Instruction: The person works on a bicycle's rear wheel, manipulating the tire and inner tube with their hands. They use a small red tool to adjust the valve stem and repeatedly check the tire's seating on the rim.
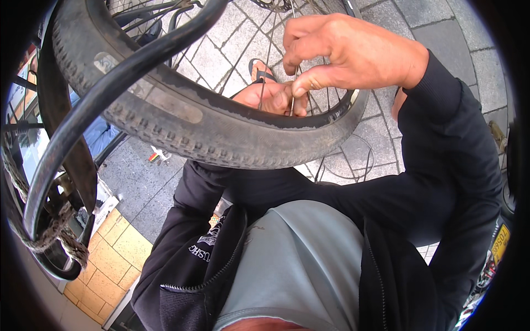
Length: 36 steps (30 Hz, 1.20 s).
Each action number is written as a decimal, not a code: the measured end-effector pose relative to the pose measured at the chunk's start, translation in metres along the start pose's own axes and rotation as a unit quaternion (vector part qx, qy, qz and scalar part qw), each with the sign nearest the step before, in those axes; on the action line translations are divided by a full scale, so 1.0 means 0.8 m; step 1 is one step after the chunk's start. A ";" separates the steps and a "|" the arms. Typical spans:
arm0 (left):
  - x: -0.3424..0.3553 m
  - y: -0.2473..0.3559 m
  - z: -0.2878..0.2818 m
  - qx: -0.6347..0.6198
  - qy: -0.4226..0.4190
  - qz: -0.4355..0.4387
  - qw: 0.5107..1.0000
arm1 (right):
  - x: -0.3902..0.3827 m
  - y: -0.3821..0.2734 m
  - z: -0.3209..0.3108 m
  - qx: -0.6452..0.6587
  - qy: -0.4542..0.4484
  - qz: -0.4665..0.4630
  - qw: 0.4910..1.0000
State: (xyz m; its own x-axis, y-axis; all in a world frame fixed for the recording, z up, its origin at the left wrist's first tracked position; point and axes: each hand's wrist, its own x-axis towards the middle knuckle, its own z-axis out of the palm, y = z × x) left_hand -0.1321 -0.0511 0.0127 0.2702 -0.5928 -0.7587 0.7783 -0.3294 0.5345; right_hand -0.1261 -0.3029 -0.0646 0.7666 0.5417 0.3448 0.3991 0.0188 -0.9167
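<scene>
A bicycle wheel with a worn, knobbly grey-black tyre [232, 142] and a black rim [221, 107] spans the view in front of me. My right hand [353, 52] is above the rim on the right, its thumb and fingers pinching a thin metal spoke [292, 105]. Reaching behind the tyre, my left hand [276, 99] has its fingers closed around the same spoke's lower end, close to the rim. Part of that hand is hidden by the rim and spokes. A brake disc [279, 4] shows at the top edge.
A curved black tube [105, 88] crosses the left side, with frayed rope [61, 231] tied round its lower end. Below the tyre, a thin cable loop [371, 165] lies on grey paving. A sandalled foot [259, 71] is beyond the rim. Someone's blue trousers [102, 135] show at left.
</scene>
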 end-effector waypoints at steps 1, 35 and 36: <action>0.001 -0.004 -0.003 0.006 -0.010 0.005 1.000 | 0.000 0.000 0.000 0.000 -0.001 0.002 1.000; 0.001 -0.011 -0.007 -0.051 -0.035 0.004 0.998 | 0.003 -0.004 -0.005 0.016 -0.016 0.010 1.000; 0.003 -0.011 -0.010 -0.075 -0.046 0.005 0.996 | 0.003 -0.005 -0.005 0.013 -0.015 0.010 1.000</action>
State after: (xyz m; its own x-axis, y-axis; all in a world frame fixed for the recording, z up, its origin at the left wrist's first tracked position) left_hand -0.1338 -0.0439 0.0035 0.2307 -0.6627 -0.7125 0.8538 -0.2133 0.4749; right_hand -0.1238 -0.3048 -0.0591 0.7587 0.5670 0.3208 0.3710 0.0287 -0.9282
